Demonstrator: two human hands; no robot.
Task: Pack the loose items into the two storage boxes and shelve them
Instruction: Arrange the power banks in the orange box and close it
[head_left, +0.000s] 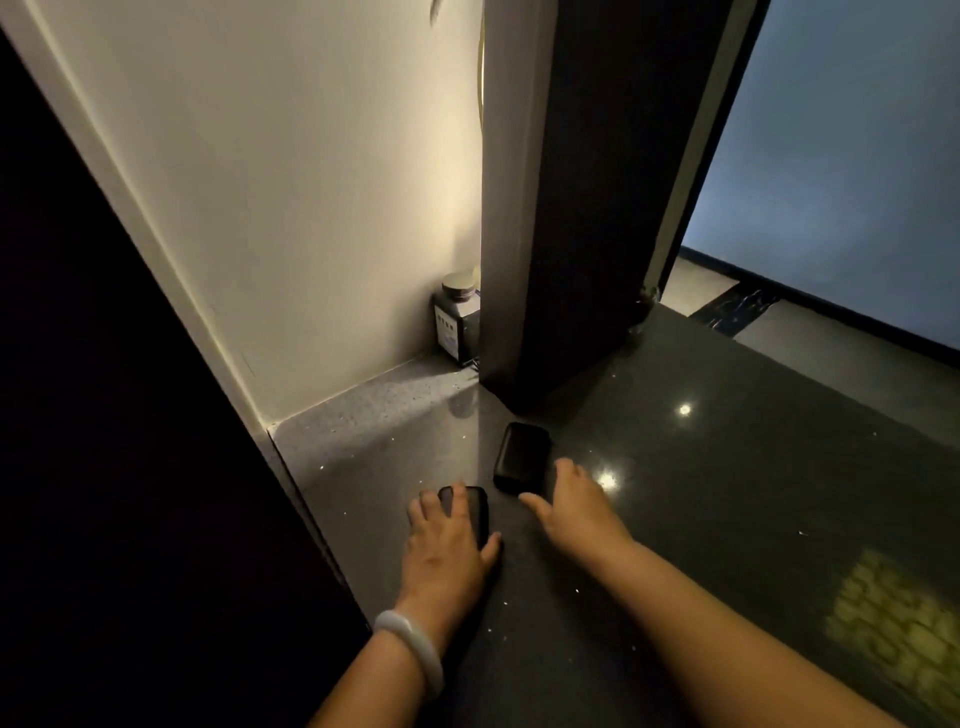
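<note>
Reaching down to the dark speckled counter (727, 493), the person goes for two small black cases at once. Left hand (447, 551) lies over the nearer black case (475, 506), fingers spread on top, thumb curled round its right edge, so it's gripping it. Right hand (576, 501) sits just beside the farther black case (522, 457), fingers at its right edge, thumb out wide; looks relaxed, not yet closed on anything, tho contact is hard to tell in this light.

To do it well, imo: get the right thumb round the far side before lifting, lift both level, don't slide them on the glossy top. No storage boxes in view. Both forearms stretch fwd, palms down, a pale bangle (415, 652) on the left wrist. A small jar (457, 317) stands back in the corner by the wall.
</note>
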